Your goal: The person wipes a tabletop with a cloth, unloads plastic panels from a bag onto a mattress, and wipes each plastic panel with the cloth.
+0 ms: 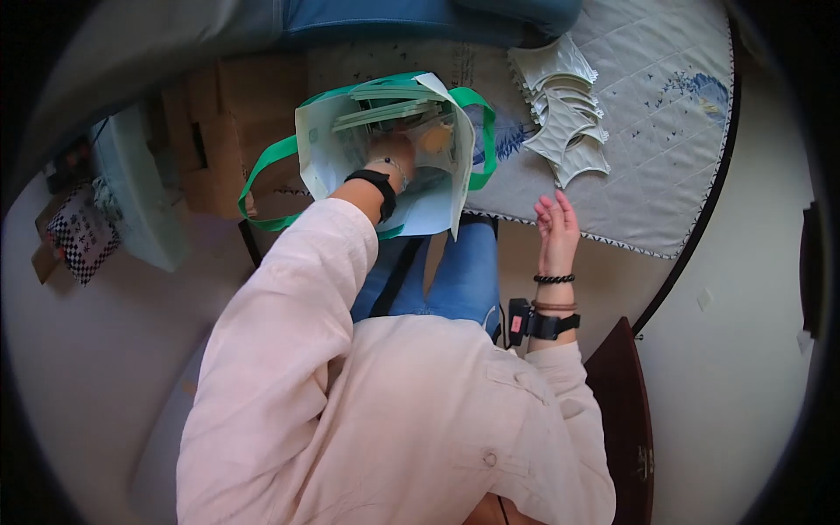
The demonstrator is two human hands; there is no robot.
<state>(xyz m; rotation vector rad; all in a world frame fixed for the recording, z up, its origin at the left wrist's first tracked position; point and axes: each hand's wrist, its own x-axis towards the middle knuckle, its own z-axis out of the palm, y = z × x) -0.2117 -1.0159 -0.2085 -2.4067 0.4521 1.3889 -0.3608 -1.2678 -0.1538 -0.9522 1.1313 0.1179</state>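
A white bag with green handles stands open at the table's near edge. My left hand reaches down inside it, its fingers hidden by the wrist and the bag's contents. Flat pale green-edged pieces lean along the far side of the bag, and a small orange-yellow item shows inside on the right. My right hand is raised beside the table edge, palm turned up, fingers loosely extended and holding nothing. Just beyond its fingertips, several white curved-edge pieces lie overlapped in a row on the cloth.
A quilted cloth with blue prints covers the table. Cardboard boxes stand left of the bag, with a pale translucent slab farther left. Blue-clad legs of a person are at the top. A dark wooden panel is at lower right.
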